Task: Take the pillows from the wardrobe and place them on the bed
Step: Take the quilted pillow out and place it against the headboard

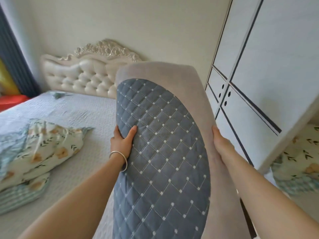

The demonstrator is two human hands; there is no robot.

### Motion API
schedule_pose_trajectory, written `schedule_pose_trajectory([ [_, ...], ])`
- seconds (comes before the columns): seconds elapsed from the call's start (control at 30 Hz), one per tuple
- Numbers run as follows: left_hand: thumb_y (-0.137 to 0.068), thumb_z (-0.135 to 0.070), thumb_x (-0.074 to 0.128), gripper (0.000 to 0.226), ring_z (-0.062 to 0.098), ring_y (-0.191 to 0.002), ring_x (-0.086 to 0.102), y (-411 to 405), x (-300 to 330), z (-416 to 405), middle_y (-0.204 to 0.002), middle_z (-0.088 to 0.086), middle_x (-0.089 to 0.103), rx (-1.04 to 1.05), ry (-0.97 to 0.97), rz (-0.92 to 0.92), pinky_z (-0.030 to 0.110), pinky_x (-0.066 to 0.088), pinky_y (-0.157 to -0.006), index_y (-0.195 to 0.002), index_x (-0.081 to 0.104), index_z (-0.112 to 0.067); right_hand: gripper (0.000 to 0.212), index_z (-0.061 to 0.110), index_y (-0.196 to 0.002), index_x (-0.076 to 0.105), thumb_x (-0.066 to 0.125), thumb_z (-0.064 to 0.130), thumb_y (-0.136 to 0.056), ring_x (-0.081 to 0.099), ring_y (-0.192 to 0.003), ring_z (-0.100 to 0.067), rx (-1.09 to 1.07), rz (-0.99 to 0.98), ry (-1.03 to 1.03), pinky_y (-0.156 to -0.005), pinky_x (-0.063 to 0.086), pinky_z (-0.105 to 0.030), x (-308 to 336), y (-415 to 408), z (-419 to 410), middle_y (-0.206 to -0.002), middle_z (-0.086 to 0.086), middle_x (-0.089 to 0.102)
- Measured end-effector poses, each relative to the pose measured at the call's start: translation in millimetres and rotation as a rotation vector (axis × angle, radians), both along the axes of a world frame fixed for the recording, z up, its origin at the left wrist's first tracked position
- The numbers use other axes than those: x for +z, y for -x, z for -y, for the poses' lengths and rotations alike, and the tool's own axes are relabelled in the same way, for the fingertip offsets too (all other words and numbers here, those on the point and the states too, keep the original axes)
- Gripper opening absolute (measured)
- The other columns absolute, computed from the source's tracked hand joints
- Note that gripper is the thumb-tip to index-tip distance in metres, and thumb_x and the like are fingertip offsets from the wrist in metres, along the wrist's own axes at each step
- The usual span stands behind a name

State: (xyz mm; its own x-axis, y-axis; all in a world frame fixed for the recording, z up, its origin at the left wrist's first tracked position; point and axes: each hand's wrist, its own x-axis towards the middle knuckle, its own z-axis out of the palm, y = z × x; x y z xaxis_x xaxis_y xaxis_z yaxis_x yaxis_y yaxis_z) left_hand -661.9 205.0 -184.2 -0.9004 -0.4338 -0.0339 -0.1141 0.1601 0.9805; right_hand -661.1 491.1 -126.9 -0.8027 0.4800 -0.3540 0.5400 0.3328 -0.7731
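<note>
I hold a long pillow [162, 152] upright in front of me, with a grey-blue quilted face and a beige side. My left hand [123, 140], a silver bangle on its wrist, grips the pillow's left edge with the thumb on the quilted face. My right hand [220, 140] presses flat against its beige right side. The pillow hangs over the right part of the bed [82, 111], which has a pale quilted cover. The white wardrobe [259, 66] stands to the right, and a floral bundle [296, 163] shows past its open door at the lower right.
Two folded floral-print pillows or quilts [39, 152] lie stacked on the bed's left side. A cream tufted headboard [82, 75] stands against the far wall. A dark blue curtain [13, 54] and red and yellow items [10, 99] are at the far left.
</note>
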Motion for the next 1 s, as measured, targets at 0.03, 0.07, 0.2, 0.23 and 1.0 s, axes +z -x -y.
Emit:
schedule_pose_trajectory([
  [0.03,-0.071,-0.075,0.053,0.095,0.032,-0.119,0.051,9.7,-7.7,6.5,-0.14,0.011,0.046,0.023,-0.037,0.028,0.042,0.039,-0.098,-0.145,0.024,-0.025,0.095,0.008,-0.139,0.04,0.025,0.079,-0.078,0.049,-0.12,-0.037,0.004,0.014,0.014,-0.105,0.038,-0.045,-7.6,11.7,4.5,-0.138,-0.018,0.047],
  [0.07,-0.067,-0.08,0.05,0.101,0.033,-0.121,0.049,19.1,-12.4,12.6,-0.141,0.01,0.046,0.057,-0.103,0.08,0.042,0.037,-0.102,-0.145,0.027,-0.021,0.095,0.007,-0.14,0.039,0.027,0.078,-0.078,0.049,-0.121,-0.036,0.004,0.023,0.027,-0.103,0.038,-0.044,-14.0,23.2,8.4,-0.139,-0.018,0.047],
  [0.2,-0.04,-0.096,0.041,0.123,0.034,-0.113,0.055,68.4,-22.5,38.9,-0.129,0.012,0.057,0.092,-0.3,0.334,0.049,0.035,-0.106,-0.129,0.053,-0.013,0.094,0.006,-0.139,0.038,0.029,0.077,-0.079,0.048,-0.121,-0.037,0.009,0.041,0.057,-0.102,0.038,-0.045,-32.6,75.0,13.9,-0.138,-0.019,0.047],
  [0.23,-0.038,-0.096,0.043,0.121,0.033,-0.111,0.056,80.0,-21.0,42.0,-0.127,0.011,0.058,0.072,-0.322,0.374,0.048,0.035,-0.106,-0.126,0.056,-0.014,0.096,0.006,-0.139,0.039,0.029,0.079,-0.077,0.048,-0.121,-0.037,0.004,0.043,0.072,-0.103,0.038,-0.046,-37.1,90.1,13.7,-0.138,-0.018,0.047],
  [1.0,-0.027,-0.103,0.026,0.138,0.035,-0.109,0.058,473.5,-82.2,8.9,-0.121,0.018,0.062,0.436,-0.484,0.389,0.052,0.034,-0.106,-0.127,0.056,-0.013,0.08,0.007,-0.137,0.042,0.047,0.064,-0.081,0.046,-0.124,-0.033,0.414,0.098,0.208,-0.105,0.034,-0.043,-99.3,619.7,39.1,-0.141,-0.015,0.045],
])
